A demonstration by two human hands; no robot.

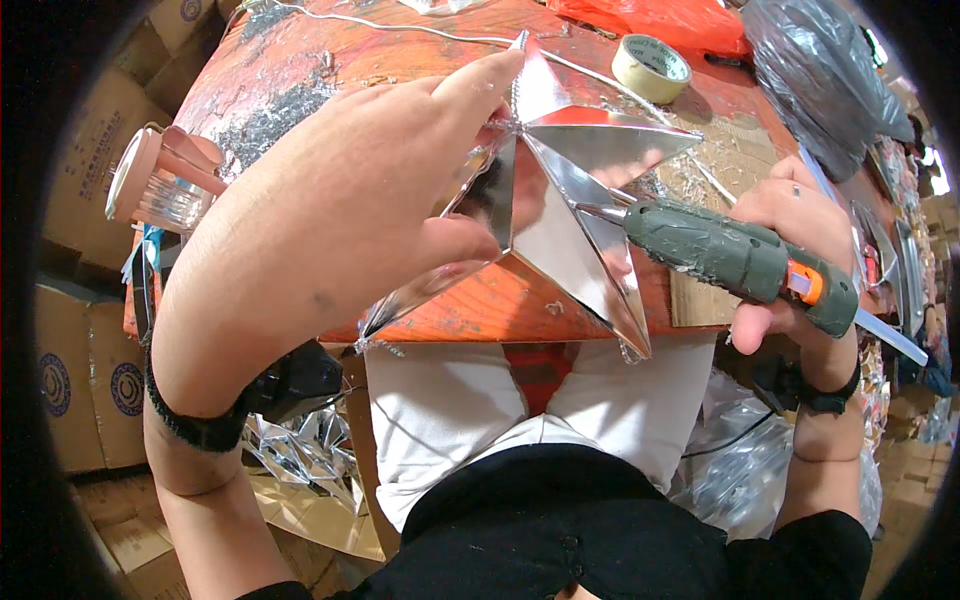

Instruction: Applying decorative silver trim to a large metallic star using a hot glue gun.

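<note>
A shiny silver folded star [565, 225] stands at the front edge of the red table, its lower points reaching over the edge. My left hand [400, 165] grips its left side, thumb and fingers closed around the upper and left points; part of the star is hidden behind the hand. In my right hand [800, 230] is a dark green glue gun [715, 250] with an orange switch. Its metal nozzle points left and meets, or nearly meets, the seam between the star's right and lower points. A translucent glue stick [892, 337] sticks out behind the gun.
A roll of pale tape [651, 68] lies beyond the star, near a white cord [450, 36]. A pink-lidded clear cup [165, 180] stands at the left edge. Grey plastic bag [825, 80] and red bag [660, 22] sit far right. Cardboard [700, 290] lies beneath the glue gun.
</note>
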